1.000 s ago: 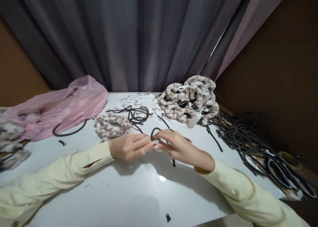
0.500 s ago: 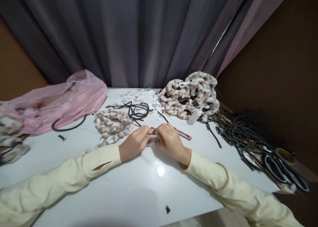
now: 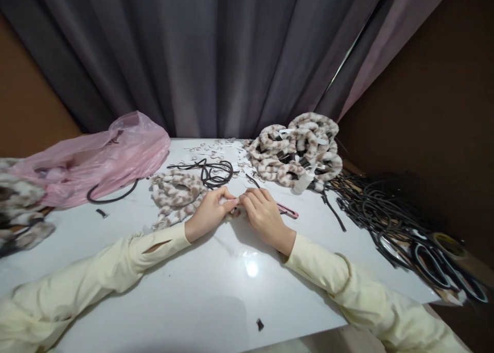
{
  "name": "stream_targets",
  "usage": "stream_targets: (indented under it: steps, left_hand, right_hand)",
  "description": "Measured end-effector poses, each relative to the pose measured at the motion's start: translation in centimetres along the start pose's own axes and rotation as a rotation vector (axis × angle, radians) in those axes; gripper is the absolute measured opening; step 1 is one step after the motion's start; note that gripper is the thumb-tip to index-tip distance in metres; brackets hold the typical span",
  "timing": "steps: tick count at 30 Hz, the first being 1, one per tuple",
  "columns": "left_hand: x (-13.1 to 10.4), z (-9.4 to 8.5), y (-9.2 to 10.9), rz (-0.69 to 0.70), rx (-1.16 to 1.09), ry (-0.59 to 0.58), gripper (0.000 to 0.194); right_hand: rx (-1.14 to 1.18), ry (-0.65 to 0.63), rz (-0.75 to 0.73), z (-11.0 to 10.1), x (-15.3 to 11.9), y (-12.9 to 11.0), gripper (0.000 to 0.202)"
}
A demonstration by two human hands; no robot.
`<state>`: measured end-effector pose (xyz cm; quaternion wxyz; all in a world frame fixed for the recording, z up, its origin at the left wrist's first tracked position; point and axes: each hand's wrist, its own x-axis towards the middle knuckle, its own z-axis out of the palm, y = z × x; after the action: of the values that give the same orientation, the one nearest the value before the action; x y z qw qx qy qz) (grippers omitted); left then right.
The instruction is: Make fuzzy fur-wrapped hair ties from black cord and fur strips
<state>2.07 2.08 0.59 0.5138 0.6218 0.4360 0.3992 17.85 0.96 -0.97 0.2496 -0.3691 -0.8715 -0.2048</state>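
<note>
My left hand [image 3: 210, 214] and my right hand [image 3: 267, 218] meet over the middle of the white table [image 3: 185, 286], fingertips pinched close together. Just beneath the fingertips shows a small bit of fluffy brown-and-white tube [image 3: 233, 213]; the fingers cover most of what they hold. Left of my left hand lies a loosely coiled length of the same fluffy tube [image 3: 177, 188]. A pink-handled cutter [image 3: 288, 210] rests beside my right hand, partly behind it. Behind the hands is a loop of dark cord [image 3: 218, 174].
Fluffy rings [image 3: 297, 147] are heaped at the back right with a small white bottle [image 3: 304, 182]. Black cords [image 3: 370, 204] tangle along the right edge. A pink plastic bag [image 3: 142, 137] lies at the back left. A small black piece [image 3: 260, 324] sits near the front edge.
The black piece seen between my fingertips is now hidden. My left hand has turned, its thumb and fingers pointing to my right hand. The view has shifted slightly.
</note>
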Motion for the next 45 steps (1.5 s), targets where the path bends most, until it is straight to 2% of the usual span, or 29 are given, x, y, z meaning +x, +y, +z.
stream_targets:
  steps: [4, 8, 10, 12, 14, 16, 18, 20, 22, 26, 31, 34, 36, 39, 41, 43, 45]
  left_hand:
    - [0.7, -0.2, 0.3, -0.229, -0.32, 0.015, 0.02]
    - [1.3, -0.6, 0.5, -0.328, -0.552, -0.033, 0.018]
    - [1.5, -0.7, 0.6, -0.329, -0.568, -0.041, 0.016]
    - [1.4, -0.6, 0.6, -0.275, -0.488, -0.015, 0.017]
    - [1.2, -0.6, 0.4, -0.15, -0.3, 0.054, 0.018]
    - [1.0, -0.5, -0.1, 0.046, -0.007, 0.15, 0.016]
    - [0.9, -0.6, -0.9, 0.301, 0.298, 0.192, 0.01]
    - [0.9, -0.7, -1.6, 0.545, 0.484, 0.156, 0.008]
    - [0.9, -0.8, -2.1, 0.7, 0.585, 0.117, 0.013]
    - [0.8, -0.8, -2.3, 0.788, 0.657, 0.102, 0.02]
    - [0.6, -0.9, -2.2, 0.79, 0.648, 0.018, 0.019]
    - [0.4, -1.0, -2.1, 0.736, 0.666, -0.007, 0.02]
    - [0.3, -0.9, -2.0, 0.671, 0.677, -0.005, 0.019]
    - [0.3, -0.7, -1.7, 0.548, 0.66, 0.072, 0.006]
    - [0.4, -0.6, -1.4, 0.465, 0.652, 0.123, 0.01]
    - [0.4, -0.7, -1.2, 0.427, 0.661, 0.108, 0.009]
    - [0.3, -0.7, -1.0, 0.446, 0.671, 0.045, 0.009]
  right_hand:
    - [-0.038, 0.089, 0.088, -0.3, -0.2, -0.2, 0.03]
    - [0.042, 0.082, 0.066, -0.4, -0.6, -0.6, 0.029]
    - [0.212, 0.025, 0.192, -0.4, -0.5, -1.1, 0.028]
    - [0.512, -0.084, 0.391, -0.3, -0.1, -1.5, 0.022]
    - [0.877, -0.197, 0.582, -0.3, 0.4, -1.8, 0.017]
    - [1.148, -0.269, 0.698, -0.4, 0.7, -2.0, 0.02]
    - [1.23, -0.291, 0.73, -0.8, 0.9, -1.9, 0.027]
    - [1.182, -0.31, 0.708, -1.3, 1.0, -1.7, 0.031]
    - [1.093, -0.321, 0.667, -1.8, 1.0, -1.5, 0.03]
    - [0.88, -0.333, 0.544, -2.5, 0.8, -1.3, 0.025]
    - [0.584, -0.338, 0.371, -2.6, 0.0, -1.2, 0.016]
    - [0.387, -0.309, 0.277, -2.5, -0.4, -1.3, 0.022]
    - [0.25, -0.273, 0.206, -2.5, -0.6, -1.3, 0.026]
    - [0.093, -0.181, 0.086, -2.6, -0.7, -1.2, 0.022]
    - [0.03, -0.105, 0.026, -2.6, -0.7, -1.0, 0.022]
    - [-0.004, -0.051, -0.007, -2.5, -0.8, -0.7, 0.025]
    - [-0.025, -0.022, -0.011, -2.4, -0.8, -0.3, 0.026]
